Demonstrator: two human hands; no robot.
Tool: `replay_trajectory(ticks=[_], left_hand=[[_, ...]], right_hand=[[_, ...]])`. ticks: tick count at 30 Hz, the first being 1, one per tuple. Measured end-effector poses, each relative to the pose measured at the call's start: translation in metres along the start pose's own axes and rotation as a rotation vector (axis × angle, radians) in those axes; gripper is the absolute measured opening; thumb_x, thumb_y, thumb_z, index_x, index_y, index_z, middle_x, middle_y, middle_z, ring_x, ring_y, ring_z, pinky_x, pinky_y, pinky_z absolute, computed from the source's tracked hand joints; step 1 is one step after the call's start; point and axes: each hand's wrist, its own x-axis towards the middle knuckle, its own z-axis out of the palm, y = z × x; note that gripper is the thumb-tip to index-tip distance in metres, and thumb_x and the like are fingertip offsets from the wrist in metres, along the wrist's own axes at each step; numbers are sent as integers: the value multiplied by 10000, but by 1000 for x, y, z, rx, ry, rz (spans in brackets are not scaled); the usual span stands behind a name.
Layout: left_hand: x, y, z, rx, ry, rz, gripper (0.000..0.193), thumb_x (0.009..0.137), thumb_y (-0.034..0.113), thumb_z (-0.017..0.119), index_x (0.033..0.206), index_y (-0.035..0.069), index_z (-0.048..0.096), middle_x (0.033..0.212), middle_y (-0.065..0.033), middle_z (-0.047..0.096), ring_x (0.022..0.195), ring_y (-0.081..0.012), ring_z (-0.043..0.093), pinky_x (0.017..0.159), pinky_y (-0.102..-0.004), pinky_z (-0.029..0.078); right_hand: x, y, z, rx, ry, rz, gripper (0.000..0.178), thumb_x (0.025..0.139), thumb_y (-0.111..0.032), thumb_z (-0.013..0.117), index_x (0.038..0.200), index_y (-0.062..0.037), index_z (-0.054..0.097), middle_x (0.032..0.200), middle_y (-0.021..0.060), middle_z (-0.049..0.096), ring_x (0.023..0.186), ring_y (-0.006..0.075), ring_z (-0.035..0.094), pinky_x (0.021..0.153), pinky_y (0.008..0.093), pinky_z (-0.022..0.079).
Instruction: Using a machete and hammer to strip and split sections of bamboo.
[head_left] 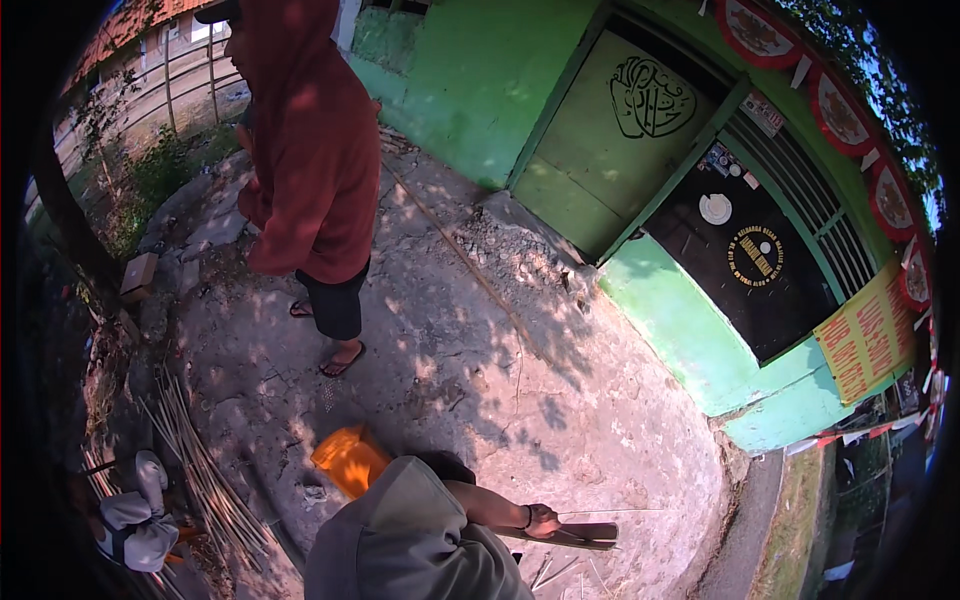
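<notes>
Neither my left hand nor my right hand shows in the head view. Closest to me, at the lower edge, is a person in a grey hooded top point(400, 535), bent forward and seen from behind. That person's hand point(541, 520), with a dark band at the wrist, is closed near one end of a flat, dark brown length point(590, 535), perhaps wood or bamboo. A thin pale strip point(625, 511) reaches out to the right beside it. An orange plastic-looking object point(350, 460) lies on the ground just beyond the grey top.
Someone in a dark red hooded jacket point(318, 170) stands at the upper left. Another person in grey point(135, 515) is low at the left, beside long thin sticks point(205, 460). A cardboard box point(139, 275) sits by a tree trunk. Right stands a green wall point(470, 90) with a door point(620, 140).
</notes>
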Motion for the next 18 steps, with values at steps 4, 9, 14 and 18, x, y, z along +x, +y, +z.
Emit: replay_trajectory(ticks=[4, 9, 14, 18], left_hand=[[-10, 11, -4, -136, -38, -23, 342, 927, 398, 535, 917, 77, 653, 828, -173, 672, 811, -374, 658, 723, -467, 533], [-34, 19, 4, -443, 23, -193, 519, 983, 494, 394, 814, 78, 655, 763, -154, 672, 764, -367, 652, 720, -456, 516], [-30, 29, -29, -346, -231, -286, 474, 976, 494, 416, 902, 96, 663, 863, -167, 688, 844, -358, 659, 766, -448, 524], [-31, 23, -21, -234, -244, -313, 409, 977, 457, 447, 933, 108, 655, 934, -173, 687, 902, -360, 657, 792, -450, 540]], right_hand=[[2, 3, 1, 10, -5, 7, 348, 995, -361, 522, 942, -17, 549, 614, 25, 500, 464, 137, 492, 433, 306, 431], [1, 7, 4, 21, -11, 14, 348, 994, -361, 522, 952, -16, 552, 618, 26, 503, 466, 137, 494, 434, 306, 432], [4, 11, 2, 27, -12, 17, 349, 993, -361, 523, 961, -16, 556, 622, 27, 506, 468, 137, 495, 434, 306, 433], [4, 16, 5, 28, -15, 22, 349, 993, -361, 524, 969, -15, 559, 625, 27, 508, 470, 138, 497, 435, 306, 433]])
